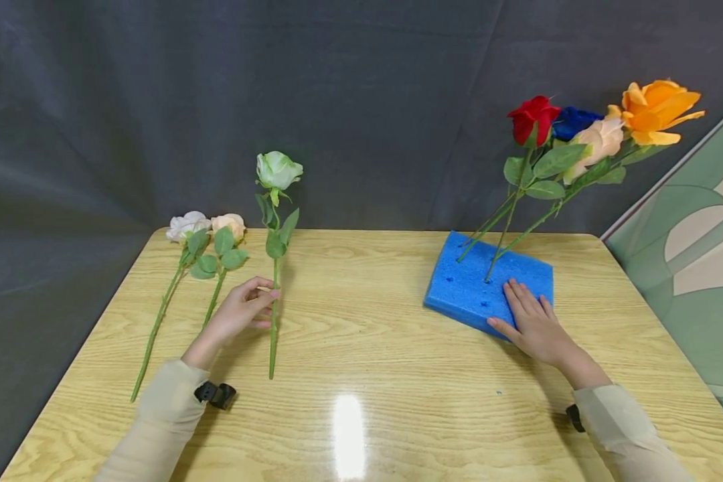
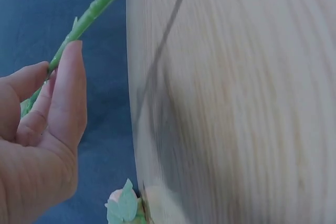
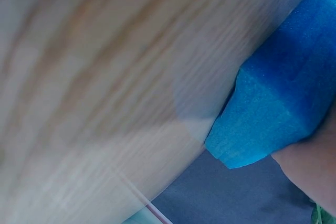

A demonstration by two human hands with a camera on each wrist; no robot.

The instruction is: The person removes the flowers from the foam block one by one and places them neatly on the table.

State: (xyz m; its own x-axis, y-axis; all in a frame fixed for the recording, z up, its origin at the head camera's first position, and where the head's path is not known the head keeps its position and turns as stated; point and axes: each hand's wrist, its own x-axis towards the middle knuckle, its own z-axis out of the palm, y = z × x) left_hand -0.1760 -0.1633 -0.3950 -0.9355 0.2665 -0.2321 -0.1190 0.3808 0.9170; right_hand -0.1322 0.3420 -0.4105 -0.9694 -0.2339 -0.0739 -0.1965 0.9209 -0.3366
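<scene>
Between thumb and fingers my left hand (image 1: 245,309) pinches the green stem of a pale green artificial rose (image 1: 279,171). The rose stands nearly upright, its bloom away from me. In the left wrist view the stem (image 2: 97,9) runs up past the fingertips, with its shadow on the wood. My right hand (image 1: 533,325) lies flat with spread fingers on the near right part of a blue foam block (image 1: 458,288). Stuck in the block's far part are a red rose (image 1: 534,120), a blue rose (image 1: 574,122), a peach rose (image 1: 599,144) and an orange flower (image 1: 659,110), leaning right.
A white rose (image 1: 187,226) and a peach rose (image 1: 227,226) lie on the left of the wooden table (image 1: 361,335). Several small holes show in the foam's top. A dark curtain (image 1: 361,114) hangs behind, and a leaf-patterned panel (image 1: 711,268) stands at the right.
</scene>
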